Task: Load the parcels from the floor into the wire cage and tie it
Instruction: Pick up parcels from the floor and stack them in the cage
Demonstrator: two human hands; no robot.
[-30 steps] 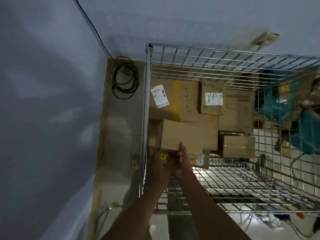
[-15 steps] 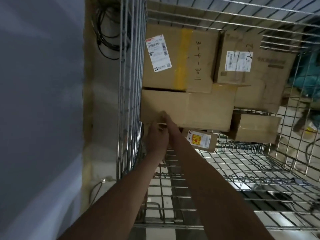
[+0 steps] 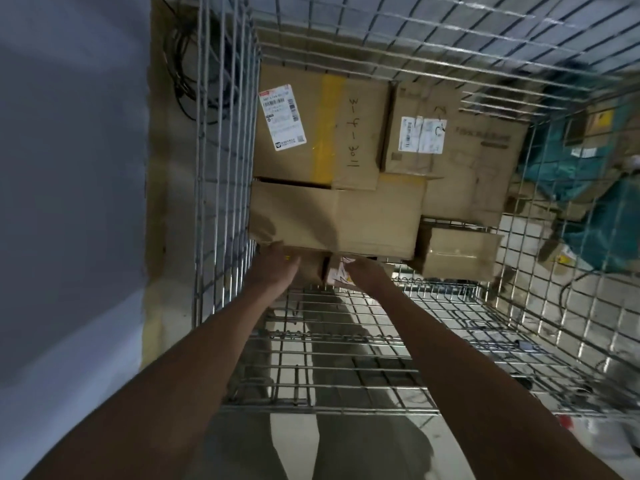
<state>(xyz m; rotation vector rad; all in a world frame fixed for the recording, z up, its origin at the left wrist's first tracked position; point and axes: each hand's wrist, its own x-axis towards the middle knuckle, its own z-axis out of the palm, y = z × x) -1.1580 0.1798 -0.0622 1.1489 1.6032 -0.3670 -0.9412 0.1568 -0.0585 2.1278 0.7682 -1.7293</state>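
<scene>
Grey wall [image 3: 69, 168] on the left. Pale floor [image 3: 588, 299], dimly lit, glossy in patches. Coiled black cable [image 3: 183, 74] lies at far left by the wall base.

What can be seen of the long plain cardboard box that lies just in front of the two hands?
The long plain box is brown cardboard, unlabelled, lying flat inside the wire cage, its left end against the cage wall. It rests on smaller parcels beneath and abuts the labelled box behind. The left hand touches its near lower edge; the right hand is just below it.
</scene>
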